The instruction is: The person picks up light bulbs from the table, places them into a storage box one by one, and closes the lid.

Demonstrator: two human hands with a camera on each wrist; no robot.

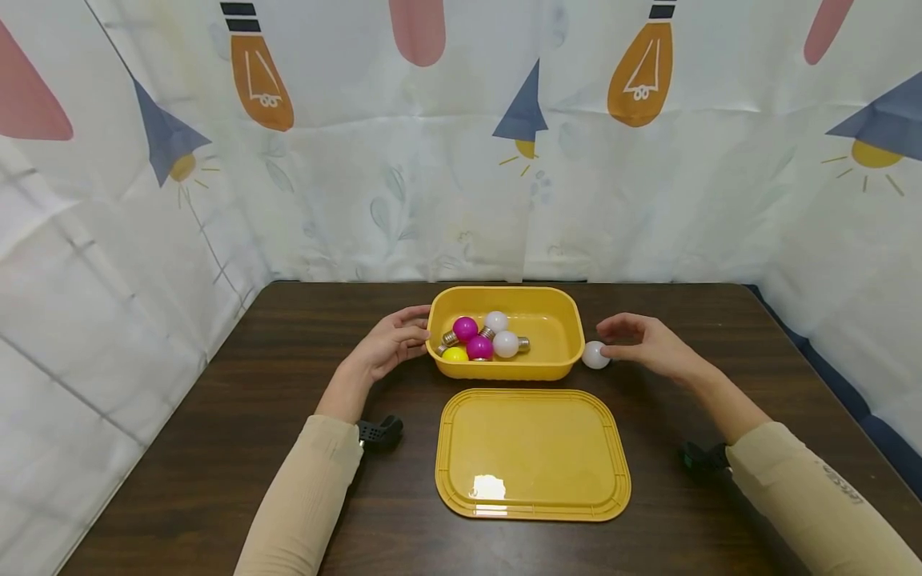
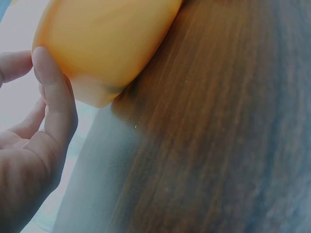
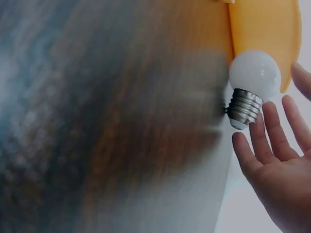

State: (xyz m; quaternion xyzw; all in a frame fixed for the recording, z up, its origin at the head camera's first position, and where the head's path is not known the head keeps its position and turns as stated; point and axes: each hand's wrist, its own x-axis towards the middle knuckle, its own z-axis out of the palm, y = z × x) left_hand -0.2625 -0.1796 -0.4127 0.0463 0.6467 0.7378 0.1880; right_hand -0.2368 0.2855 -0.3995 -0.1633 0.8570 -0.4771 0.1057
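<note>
White bulb (image 3: 254, 75) is just beside relaxed R fingers (image 3: 276, 130); L fingers (image 2: 58, 97), also loose, touch yel. bin (image 1: 515, 372).

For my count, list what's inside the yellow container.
Visible: two magenta bulbs, two white bulbs, one yellow bulb. The near wall covers the yellow bulb's bottom; anything under the bulbs is hidden.

Bulbs (image 1: 506, 344) in tub (image 1: 551, 330), lid (image 1: 533, 454) before it, another bulb (image 1: 594, 355) right

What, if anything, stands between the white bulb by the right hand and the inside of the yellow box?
The right wall of the yellow box: the white bulb sits just outside it. The box's top is open, with no cover.
</note>
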